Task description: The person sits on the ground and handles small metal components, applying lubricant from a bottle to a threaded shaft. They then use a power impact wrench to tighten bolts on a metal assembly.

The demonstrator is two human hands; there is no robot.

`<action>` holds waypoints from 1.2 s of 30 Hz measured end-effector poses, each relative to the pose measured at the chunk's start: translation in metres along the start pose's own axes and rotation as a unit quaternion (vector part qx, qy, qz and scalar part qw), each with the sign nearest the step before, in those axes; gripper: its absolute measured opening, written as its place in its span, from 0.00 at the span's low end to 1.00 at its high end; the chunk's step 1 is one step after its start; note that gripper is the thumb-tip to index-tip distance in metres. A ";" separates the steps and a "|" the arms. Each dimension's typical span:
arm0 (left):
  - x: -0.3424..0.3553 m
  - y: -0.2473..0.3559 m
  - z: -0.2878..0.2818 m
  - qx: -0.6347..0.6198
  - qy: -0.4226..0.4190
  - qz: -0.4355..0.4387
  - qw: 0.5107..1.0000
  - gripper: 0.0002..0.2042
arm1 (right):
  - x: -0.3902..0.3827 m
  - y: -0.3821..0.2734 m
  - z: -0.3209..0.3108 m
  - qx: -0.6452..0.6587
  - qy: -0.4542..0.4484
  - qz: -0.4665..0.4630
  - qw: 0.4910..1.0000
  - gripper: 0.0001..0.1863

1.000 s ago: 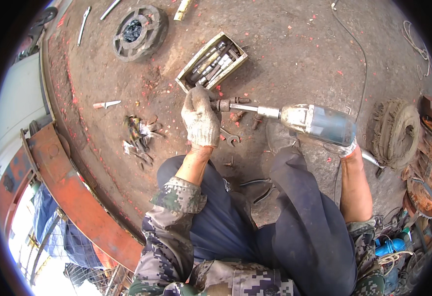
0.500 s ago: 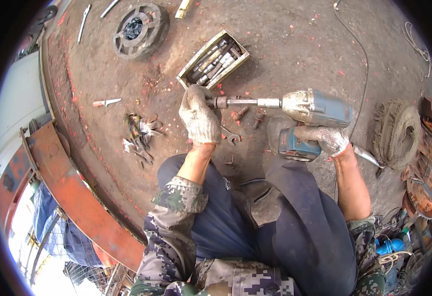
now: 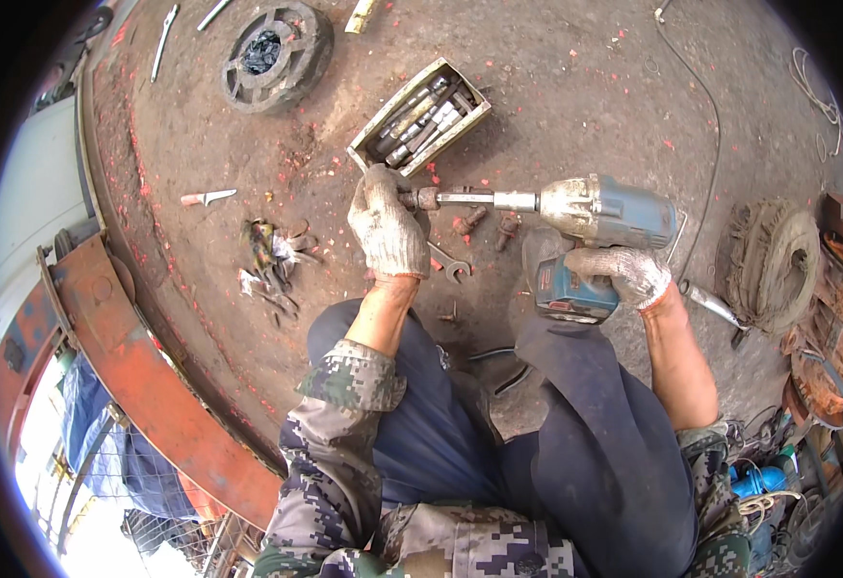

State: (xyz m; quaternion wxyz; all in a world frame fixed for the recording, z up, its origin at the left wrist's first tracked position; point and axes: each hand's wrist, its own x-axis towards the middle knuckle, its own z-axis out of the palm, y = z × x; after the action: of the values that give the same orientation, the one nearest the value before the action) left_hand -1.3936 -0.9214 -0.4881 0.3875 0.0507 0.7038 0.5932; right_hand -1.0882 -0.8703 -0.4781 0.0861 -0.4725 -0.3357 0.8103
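Observation:
In my right hand [image 3: 630, 275], which wears a dirty white work glove, is the handle of a blue cordless impact wrench [image 3: 623, 210], its battery low by my knee. A steel extension [image 3: 516, 200] runs leftward from its nose to a rusty bolt [image 3: 427, 198]. My gloved left hand [image 3: 389, 229] is closed around the far end of this bolt, and its fingers partly hide it. Below the extension, two rusty bolts [image 3: 469, 221] lie on the ground beside an open-end wrench [image 3: 456, 269].
A box [image 3: 483, 106] of sockets and bars sits just beyond my left hand. Around it are a round wheel-like part [image 3: 296, 82], a knife [image 3: 211, 197], and a pair of soiled gloves [image 3: 272, 255]. A worn tire piece [image 3: 778, 265] stands at right; a red steel beam [image 3: 166, 376] curves along the left.
My right hand has brought the impact wrench slightly left, closer to my left hand. My left hand stays on the rusty bolt.

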 end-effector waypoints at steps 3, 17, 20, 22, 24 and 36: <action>-0.002 0.005 0.000 -0.007 0.006 -0.039 0.999 0.15 | 0.000 -0.001 0.001 0.009 0.003 -0.011 1.000 0.25; 0.003 0.001 -0.007 0.070 0.001 -0.016 0.997 0.15 | 0.008 -0.008 0.009 0.020 -0.001 -0.005 1.000 0.19; 0.005 0.000 -0.007 0.040 0.011 -0.054 0.998 0.08 | 0.009 -0.006 0.008 -0.012 0.020 0.022 0.999 0.18; 0.008 -0.007 -0.012 0.085 -0.009 -0.001 0.996 0.05 | 0.010 -0.005 0.012 -0.005 0.024 0.013 1.000 0.18; 0.009 -0.014 -0.016 0.159 -0.039 0.087 0.983 0.07 | 0.010 -0.003 0.013 0.007 0.025 0.010 1.000 0.20; 0.010 -0.006 -0.008 0.029 -0.006 -0.069 0.997 0.12 | 0.014 -0.004 0.011 0.017 0.031 0.017 0.999 0.24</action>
State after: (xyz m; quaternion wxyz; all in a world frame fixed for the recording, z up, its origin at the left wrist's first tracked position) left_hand -1.4030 -0.9245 -0.4983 0.4301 0.0167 0.7205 0.5438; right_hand -1.1053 -0.8662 -0.4820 0.0902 -0.5013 -0.3111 0.8023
